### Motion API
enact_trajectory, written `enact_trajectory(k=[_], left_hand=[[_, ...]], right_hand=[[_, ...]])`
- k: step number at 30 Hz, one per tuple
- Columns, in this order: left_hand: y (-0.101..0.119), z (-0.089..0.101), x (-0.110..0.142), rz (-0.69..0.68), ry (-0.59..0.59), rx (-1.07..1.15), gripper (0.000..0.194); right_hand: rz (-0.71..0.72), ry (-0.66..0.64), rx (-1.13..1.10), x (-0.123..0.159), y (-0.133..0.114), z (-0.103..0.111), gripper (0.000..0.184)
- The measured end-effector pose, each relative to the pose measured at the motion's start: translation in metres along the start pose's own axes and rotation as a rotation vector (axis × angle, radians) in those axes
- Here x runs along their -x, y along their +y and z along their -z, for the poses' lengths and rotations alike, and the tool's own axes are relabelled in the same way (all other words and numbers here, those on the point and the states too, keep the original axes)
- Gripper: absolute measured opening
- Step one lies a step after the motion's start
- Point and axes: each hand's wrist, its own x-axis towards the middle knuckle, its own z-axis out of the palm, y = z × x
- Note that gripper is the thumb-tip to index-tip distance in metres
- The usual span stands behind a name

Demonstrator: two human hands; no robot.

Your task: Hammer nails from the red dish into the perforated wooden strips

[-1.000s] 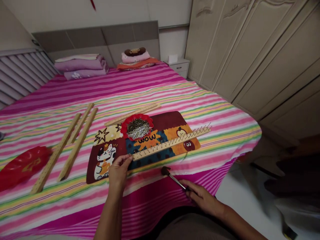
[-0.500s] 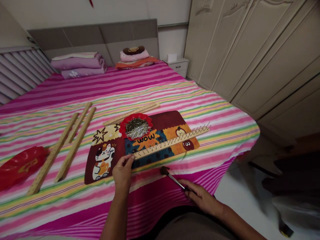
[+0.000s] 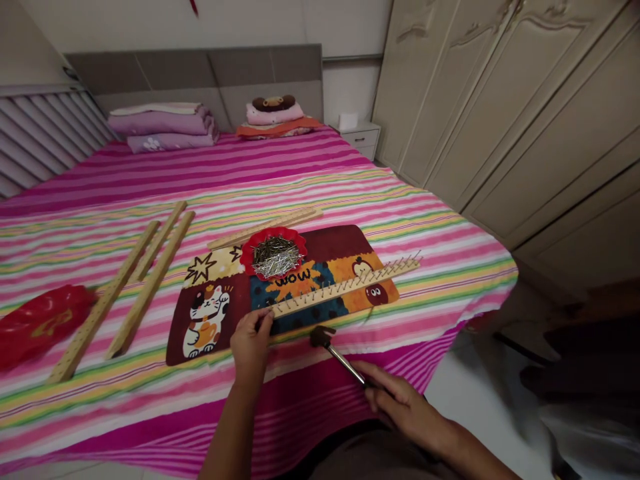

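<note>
A pale wooden strip (image 3: 345,288) with a row of thin nails standing up along it lies across a patterned mat (image 3: 207,323). My left hand (image 3: 251,343) is at the strip's left end, thumb and finger pinched together there. Whatever is between those fingertips is too small to make out. My right hand (image 3: 397,397) is wrapped around the handle of a hammer (image 3: 345,363). The hammer's dark head is just below the strip, to the right of my left hand and apart from both. A red scalloped bowl (image 3: 247,260) full of loose nails rests on the mat behind the strip.
Several wooden bars, among them a long one with holes (image 3: 105,310), lie on the striped bedsheet (image 3: 440,227) to the left. Beside them is a red plastic dish (image 3: 40,327). More strips (image 3: 260,227) lie behind the bowl. A wardrobe (image 3: 480,120) stands at the right.
The hammer has moved slightly left and up towards my left hand, its head turned a little. My left hand keeps its pinch at the strip's end. The view has shifted slightly.
</note>
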Motion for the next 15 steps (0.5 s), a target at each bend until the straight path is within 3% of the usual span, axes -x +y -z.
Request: enact_trajectory(k=[4,8,12,15], left_hand=[[0.000,-0.002,0.001,-0.083,0.010,-0.047,0.020],[0.000,-0.003,0.004,-0.128,0.019,-0.077,0.018],[-0.002,-0.004,0.005,-0.134,0.016,-0.104,0.019],[-0.003,-0.004,0.005,-0.122,0.018,-0.142,0.018]], right_hand=[[-0.016,-0.030,-0.188,-0.009,-0.051,-0.014,0.048],[0.076,-0.051,-0.111,-0.030,-0.090,-0.025,0.041],[0.163,-0.024,0.030,-0.051,-0.102,-0.032,0.041],[0.152,-0.037,0.138,-0.056,-0.104,-0.035,0.040]])
